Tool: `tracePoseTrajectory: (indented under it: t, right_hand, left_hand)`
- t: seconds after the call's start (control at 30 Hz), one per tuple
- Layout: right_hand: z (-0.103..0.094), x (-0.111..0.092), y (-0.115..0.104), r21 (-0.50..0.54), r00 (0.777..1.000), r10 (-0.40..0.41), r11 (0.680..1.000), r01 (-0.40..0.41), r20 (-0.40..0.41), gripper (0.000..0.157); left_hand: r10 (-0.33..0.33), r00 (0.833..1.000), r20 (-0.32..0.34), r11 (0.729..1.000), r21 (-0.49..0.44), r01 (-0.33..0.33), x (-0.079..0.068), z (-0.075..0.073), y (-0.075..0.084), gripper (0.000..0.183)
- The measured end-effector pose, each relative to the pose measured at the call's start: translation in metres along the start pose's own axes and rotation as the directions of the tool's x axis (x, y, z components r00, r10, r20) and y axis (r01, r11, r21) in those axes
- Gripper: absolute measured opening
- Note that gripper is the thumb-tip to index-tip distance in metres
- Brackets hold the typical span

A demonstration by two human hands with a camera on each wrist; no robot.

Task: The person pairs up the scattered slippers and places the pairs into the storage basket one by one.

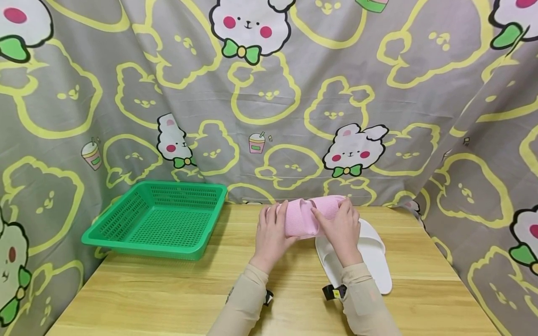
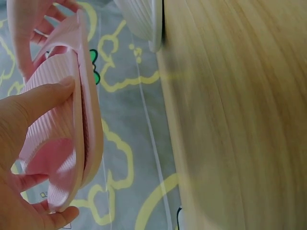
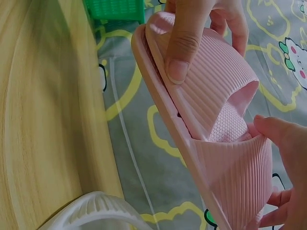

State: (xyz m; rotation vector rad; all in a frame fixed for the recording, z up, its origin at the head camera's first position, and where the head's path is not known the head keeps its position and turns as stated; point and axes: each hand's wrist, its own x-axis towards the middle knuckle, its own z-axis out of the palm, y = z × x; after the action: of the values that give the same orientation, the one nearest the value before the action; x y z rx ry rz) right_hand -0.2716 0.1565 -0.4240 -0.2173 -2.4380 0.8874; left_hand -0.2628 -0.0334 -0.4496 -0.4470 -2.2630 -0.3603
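Observation:
Two pink slippers (image 1: 300, 218) with ribbed straps are fitted together, sole against sole along one side, and held up over the far part of the table. My left hand (image 1: 271, 235) grips one end, its thumb pressed on a ribbed strap in the left wrist view. At the other end my right hand (image 1: 342, 228) holds the second slipper, with the thumb at the edge of its strap (image 3: 235, 167). Just below and beside the right hand lies white slipper footwear (image 1: 376, 263), partly hidden by the forearm; I cannot tell if it is one or two.
A green plastic basket (image 1: 203, 242) with slotted walls stands at the table's left back, with nothing in it visible. The wooden table (image 1: 294, 298) meets a patterned grey cloth (image 1: 269, 112) at the back. Black straps (image 1: 334, 292) sit at the wrists.

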Motion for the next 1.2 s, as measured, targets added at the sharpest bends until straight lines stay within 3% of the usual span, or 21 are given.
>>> tracePoseTrajectory:
  t: [0.3, 0.67, 1.2]
  right_hand:
    - [-0.0022, 0.0009, 0.0002, -0.013, 1.0, 0.01, 1.0, -0.009, 0.017, 0.092]
    - [-0.0041, 0.0002, -0.0007, -0.007, 1.0, 0.004, 1.0, -0.004, 0.018, 0.089]
    - [-0.0003, -0.0024, -0.0009, -0.025, 1.0, -0.027, 0.999, 0.027, 0.011, 0.097]
  left_hand:
    - [-0.047, 0.998, 0.042, 0.999, 0.013, 0.046, -0.0018, 0.0011, 0.0042, 0.111]
    - [-0.01, 0.999, 0.037, 1.0, -0.023, 0.011, -0.0015, 0.0031, 0.0009, 0.115]
    - [0.031, 0.999, 0.032, 0.999, -0.016, -0.031, -0.0007, 0.001, -0.0017, 0.114]
